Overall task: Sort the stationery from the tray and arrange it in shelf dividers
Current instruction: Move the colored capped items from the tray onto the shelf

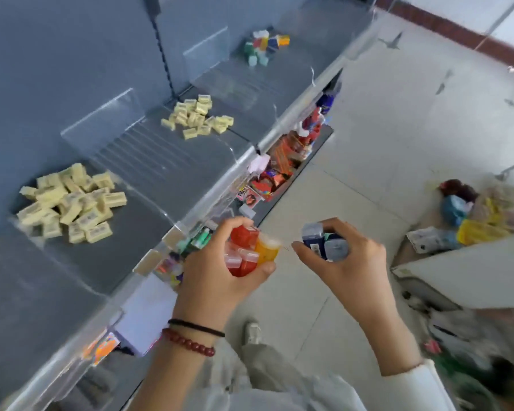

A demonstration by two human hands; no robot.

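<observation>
Gripping a bunch of small red and orange boxes (247, 250) in the left hand (217, 277), fingers (235, 225) curled round them, thumb pressed against the lower side. Clutching a few dark blue boxes (324, 241) in the right hand (350, 268), fingers wrapped over the top and pinching them against the thumb. Both handfuls held in the air just off the front edge of the grey shelf (149, 161), near each other but apart, above the tiled floor (368, 137).

On the shelf, between clear dividers (107, 114), already sorted: a large heap of pale yellow erasers (69, 203) nearest, a smaller heap of yellow erasers (198, 117) further along, and a cluster of mixed coloured boxes (264, 44) at the far end.

Below, bright packets (282, 161) on a lower shelf. On the left wrist, a black band (196, 327) and a red bead bracelet (190, 342). To the right, blurred, a white carton (472, 277) and a pile of bags (475, 215).
</observation>
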